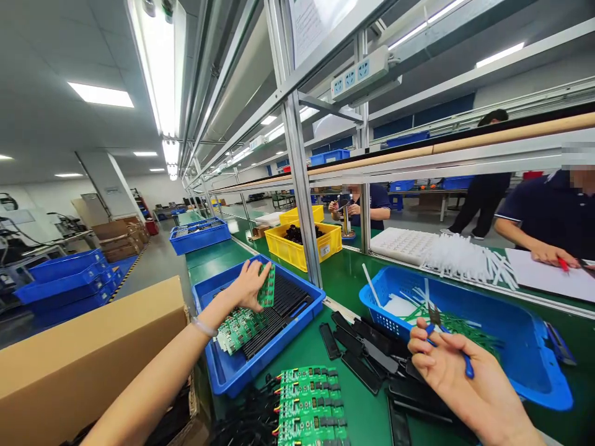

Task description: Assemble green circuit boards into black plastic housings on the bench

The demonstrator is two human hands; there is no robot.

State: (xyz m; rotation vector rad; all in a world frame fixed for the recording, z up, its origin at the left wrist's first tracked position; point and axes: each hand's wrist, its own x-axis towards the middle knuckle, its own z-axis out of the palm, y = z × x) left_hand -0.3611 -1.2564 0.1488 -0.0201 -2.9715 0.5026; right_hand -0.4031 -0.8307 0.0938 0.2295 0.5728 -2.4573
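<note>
My left hand (250, 286) grips a green circuit board (266, 287) by its edge, above a blue tray (303, 310). Under it in that tray lie more circuit boards (242, 328) and rows of black slats (286, 303). On the right, my right hand (458, 365) is turned palm up with its fingers curled round blue-handled cutters (436, 322), their jaws pointing up. The cutters are in front of a blue basket (534, 365) with white and green strips in it. Between my hands, a panel of wired circuit boards (311, 406) lies on the green bench.
Loose black plastic covers (357, 347) lie beside the basket. A yellow bin (279, 246) of black parts stands behind a metal post (297, 186). Bundled white strips (465, 257) lie farther back. A cardboard box (93, 347) is at my left. Co-workers sit across the bench.
</note>
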